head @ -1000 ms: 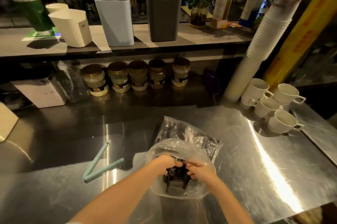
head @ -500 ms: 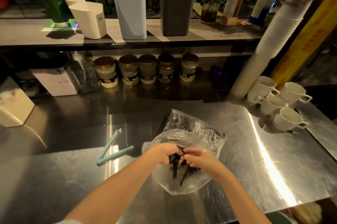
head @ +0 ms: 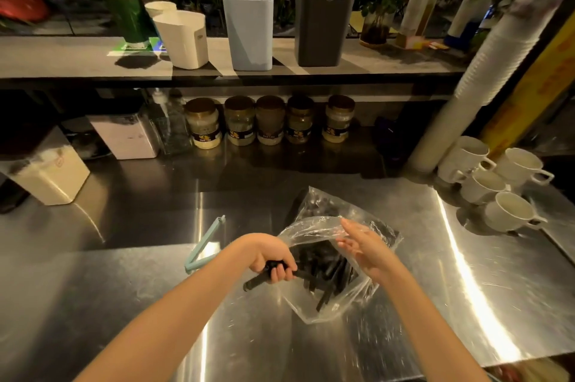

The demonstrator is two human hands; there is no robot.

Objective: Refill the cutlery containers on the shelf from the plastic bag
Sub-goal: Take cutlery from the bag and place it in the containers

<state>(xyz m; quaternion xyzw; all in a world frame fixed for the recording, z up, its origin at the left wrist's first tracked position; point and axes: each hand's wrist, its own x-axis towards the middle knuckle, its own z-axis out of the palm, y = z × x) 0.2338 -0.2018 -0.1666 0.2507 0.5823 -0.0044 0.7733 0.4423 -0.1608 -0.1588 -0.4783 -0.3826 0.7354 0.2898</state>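
Note:
A clear plastic bag (head: 314, 226) lies open on the steel counter with black cutlery (head: 326, 276) inside. My left hand (head: 273, 257) grips a bunch of the black cutlery at the bag's left mouth, handles sticking out toward me. Over the bag's right side my right hand (head: 367, 248) has its fingers spread, touching the plastic. On the shelf behind stand a white container (head: 183, 39), a light blue container (head: 249, 30) and a dark grey container (head: 322, 28).
A pale green bag clip (head: 203, 244) lies open left of the bag. White mugs (head: 497, 188) and a tall stack of paper cups (head: 485, 70) stand at the right. Several jars (head: 270, 122) line up under the shelf. White boxes (head: 49, 173) stand at the left.
My left hand has pulled a bunch of black cutlery out toward the bag's left edge. My right hand has let go of the cutlery and spread its fingers over the bag.

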